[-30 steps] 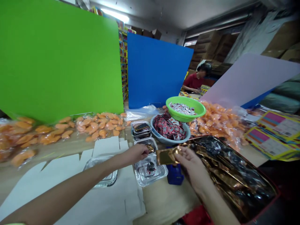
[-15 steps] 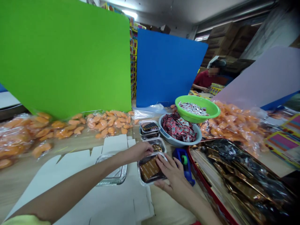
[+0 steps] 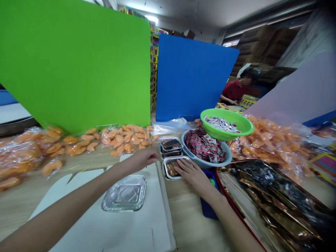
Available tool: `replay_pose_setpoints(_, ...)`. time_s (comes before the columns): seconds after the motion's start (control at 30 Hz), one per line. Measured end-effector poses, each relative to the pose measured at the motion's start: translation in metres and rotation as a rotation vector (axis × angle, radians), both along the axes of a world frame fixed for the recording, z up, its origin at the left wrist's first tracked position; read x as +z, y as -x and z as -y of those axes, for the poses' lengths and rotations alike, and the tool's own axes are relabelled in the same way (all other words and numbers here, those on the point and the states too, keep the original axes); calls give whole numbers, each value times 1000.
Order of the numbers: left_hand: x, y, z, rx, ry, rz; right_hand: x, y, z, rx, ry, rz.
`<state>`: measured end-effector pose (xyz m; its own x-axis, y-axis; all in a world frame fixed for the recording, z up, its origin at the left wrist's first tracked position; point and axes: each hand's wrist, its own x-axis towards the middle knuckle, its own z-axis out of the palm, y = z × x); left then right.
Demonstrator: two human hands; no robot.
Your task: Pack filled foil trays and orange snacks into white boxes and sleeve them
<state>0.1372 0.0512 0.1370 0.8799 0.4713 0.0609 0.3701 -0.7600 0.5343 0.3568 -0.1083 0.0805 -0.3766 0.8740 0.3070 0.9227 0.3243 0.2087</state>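
My right hand (image 3: 193, 175) lies with its fingers stretched over a small foil tray (image 3: 171, 176), touching the brown packet (image 3: 171, 168) inside; its thumb is hidden. This tray appears to sit on top of another one. Just behind it stands a stack of foil trays (image 3: 170, 143) with dark packets in them. My left hand (image 3: 143, 158) hovers to the left of the trays, fingers curled together; whatever they may hold does not show. Below that hand, an empty-looking foil tray (image 3: 124, 194) rests on a white cardboard sheet (image 3: 136, 227).
A blue basin (image 3: 227, 157) of red sachets and a green basin (image 3: 248, 127) of white sachets stand behind my right hand. Bagged orange pieces (image 3: 126, 138) line the back. At right is a red-edged box (image 3: 243, 220) of dark-gold packets; a blue tape dispenser (image 3: 208, 208) stands beside it. A co-worker (image 3: 235, 89) sits beyond.
The foil tray with the brown packet has moved away from me, onto the trays behind, with my right hand on it. My left hand has left that tray and moved left and away from me.
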Motion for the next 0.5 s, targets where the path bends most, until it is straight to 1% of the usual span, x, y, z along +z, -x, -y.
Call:
replay_pose_setpoints(0.1, -2, 41, -12, 3, -35, -90, -5, -8, -18, -34, 90, -32)
replay_pose_setpoints(0.2, -13, 68, -16, -19, -77, -210, -6, -6, -23, -45, 135, -70)
replay_pose_setpoints(0.3, -24, 77, -16, 2, -111, -285, -1, -2, -18, -11, 105, -97)
replay_pose_setpoints(0.37, -26, 76, -15, 27, -103, -309, 6, -5, -14, -29, 44, -136)
replay_pose_setpoints(0.4, -25, 75, -13, 39, -91, -320, 9, -10, -13, -91, -3, -174)
replay_pose_setpoints(0.43, -24, 74, -12, 47, -78, -333, 13, -18, -13, -199, -57, -221)
replay_pose_setpoints(0.5, -19, 72, -10, 64, -54, -365, 20, -41, -14, -533, -137, -298)
